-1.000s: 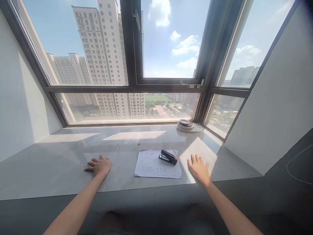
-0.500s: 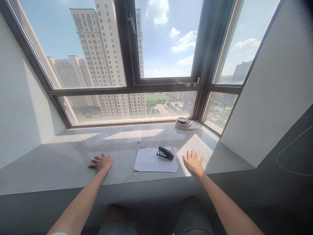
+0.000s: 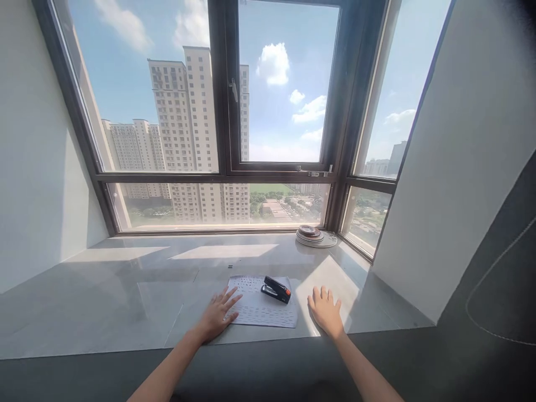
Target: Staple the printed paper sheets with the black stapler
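Observation:
My left hand (image 3: 218, 314) is spread at the left edge of the written paper sheets (image 3: 262, 316), its fingertips over their border. On the upper right part of the sheets lies a black stapler (image 3: 276, 290) with an orange-red patch at its right end. To the right of the paper, my right hand (image 3: 325, 310) rests with fingers apart on the sunlit window sill (image 3: 347, 279), holding nothing. A small dark piece, perhaps staples (image 3: 230, 267), sits behind the paper; it is too small to make out.
Round mats or plates (image 3: 312, 237) are stacked in the back right corner of the sill. Behind it stands the dark window frame (image 3: 209, 178). A wall (image 3: 419, 223) closes off the right side, and another wall (image 3: 42, 195) the left.
My left hand has moved right across the sill, from well left of the paper to its left edge. The right hand stays put beside the paper. The camera view has tilted up.

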Action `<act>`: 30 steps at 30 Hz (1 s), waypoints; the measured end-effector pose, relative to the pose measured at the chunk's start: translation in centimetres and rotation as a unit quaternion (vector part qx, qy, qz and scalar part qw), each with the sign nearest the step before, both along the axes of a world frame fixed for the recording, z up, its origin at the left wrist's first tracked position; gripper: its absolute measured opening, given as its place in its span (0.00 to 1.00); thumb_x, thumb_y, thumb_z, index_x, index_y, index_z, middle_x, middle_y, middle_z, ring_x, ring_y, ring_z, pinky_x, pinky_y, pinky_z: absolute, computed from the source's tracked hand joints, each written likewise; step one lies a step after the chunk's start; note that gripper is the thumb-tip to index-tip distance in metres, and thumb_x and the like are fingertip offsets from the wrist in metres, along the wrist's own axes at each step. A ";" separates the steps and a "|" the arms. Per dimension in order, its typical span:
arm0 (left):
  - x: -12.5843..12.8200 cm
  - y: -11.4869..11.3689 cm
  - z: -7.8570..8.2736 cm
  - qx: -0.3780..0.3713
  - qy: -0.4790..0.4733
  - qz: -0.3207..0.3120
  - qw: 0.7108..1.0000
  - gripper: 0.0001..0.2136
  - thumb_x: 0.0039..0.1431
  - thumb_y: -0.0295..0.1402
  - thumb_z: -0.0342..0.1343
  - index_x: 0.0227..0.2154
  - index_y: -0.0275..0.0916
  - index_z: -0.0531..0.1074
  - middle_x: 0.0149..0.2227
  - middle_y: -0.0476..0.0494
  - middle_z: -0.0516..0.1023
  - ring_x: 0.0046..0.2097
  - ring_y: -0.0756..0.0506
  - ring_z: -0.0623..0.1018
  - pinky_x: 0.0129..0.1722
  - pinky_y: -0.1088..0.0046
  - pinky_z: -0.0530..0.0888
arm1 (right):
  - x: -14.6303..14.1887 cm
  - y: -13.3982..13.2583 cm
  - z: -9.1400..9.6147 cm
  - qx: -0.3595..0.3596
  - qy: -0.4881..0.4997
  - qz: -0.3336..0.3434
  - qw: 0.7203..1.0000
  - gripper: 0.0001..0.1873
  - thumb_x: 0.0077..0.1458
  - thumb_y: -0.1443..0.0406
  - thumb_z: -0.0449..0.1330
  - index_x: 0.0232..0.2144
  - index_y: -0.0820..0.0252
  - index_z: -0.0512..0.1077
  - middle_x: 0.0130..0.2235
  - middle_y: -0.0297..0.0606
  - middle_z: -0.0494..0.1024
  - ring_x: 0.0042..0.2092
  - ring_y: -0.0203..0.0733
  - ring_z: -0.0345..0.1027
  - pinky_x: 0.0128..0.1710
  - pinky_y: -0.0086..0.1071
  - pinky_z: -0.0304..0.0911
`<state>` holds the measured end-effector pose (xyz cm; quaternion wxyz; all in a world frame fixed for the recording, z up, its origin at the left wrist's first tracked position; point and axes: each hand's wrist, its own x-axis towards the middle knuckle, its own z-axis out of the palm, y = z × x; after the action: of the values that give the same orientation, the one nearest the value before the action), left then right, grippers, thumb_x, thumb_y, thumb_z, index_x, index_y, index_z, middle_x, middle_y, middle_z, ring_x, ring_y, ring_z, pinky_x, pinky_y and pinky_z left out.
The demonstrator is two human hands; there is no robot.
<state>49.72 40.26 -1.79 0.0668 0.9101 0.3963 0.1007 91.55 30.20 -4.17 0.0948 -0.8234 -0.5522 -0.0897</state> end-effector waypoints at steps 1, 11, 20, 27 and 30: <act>0.5 -0.3 -0.1 -0.018 0.014 0.003 1.000 0.28 0.72 0.50 0.43 0.72 0.59 0.54 0.76 0.50 0.51 0.75 0.31 0.50 0.70 0.37 0.51 | 0.1 0.2 0.4 0.017 0.029 0.017 0.999 0.27 0.67 0.60 0.48 0.63 0.62 0.69 0.69 0.60 0.62 0.70 0.71 0.52 0.63 0.71 0.49; 2.4 -3.8 -0.3 -0.032 0.044 0.104 0.993 0.28 0.73 0.48 0.39 0.73 0.56 0.52 0.76 0.50 0.48 0.76 0.30 0.46 0.71 0.37 0.48 | -6.2 3.9 3.2 0.144 0.343 0.327 0.869 0.28 0.58 0.59 0.60 0.61 0.49 0.69 0.56 0.42 0.76 0.57 0.54 0.72 0.58 0.48 0.68; 1.9 -4.1 -0.2 -0.015 0.018 0.105 0.994 0.26 0.73 0.50 0.40 0.71 0.60 0.56 0.75 0.52 0.53 0.75 0.31 0.52 0.70 0.39 0.52 | -5.9 4.4 1.3 0.149 0.393 0.287 0.861 0.26 0.54 0.68 0.57 0.55 0.56 0.72 0.51 0.43 0.77 0.52 0.51 0.72 0.55 0.43 0.67; 1.8 -4.1 -0.3 0.026 0.005 0.104 0.994 0.24 0.73 0.49 0.43 0.69 0.60 0.62 0.72 0.52 0.61 0.73 0.34 0.59 0.69 0.46 0.58 | -6.0 4.1 1.3 0.157 0.454 0.333 0.811 0.22 0.56 0.68 0.55 0.52 0.56 0.74 0.50 0.41 0.80 0.51 0.49 0.73 0.53 0.41 0.67; 1.9 -4.3 -0.1 0.044 0.002 0.110 0.993 0.22 0.73 0.46 0.44 0.67 0.60 0.65 0.71 0.51 0.64 0.71 0.35 0.63 0.68 0.50 0.61 | -6.2 4.0 1.3 0.152 0.460 0.313 0.817 0.20 0.58 0.66 0.57 0.53 0.56 0.74 0.51 0.43 0.80 0.52 0.51 0.74 0.55 0.43 0.67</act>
<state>51.62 35.95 -1.84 0.0145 0.8630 0.4898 0.1234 85.32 34.19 -2.86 0.4850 -0.5266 -0.6514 0.2513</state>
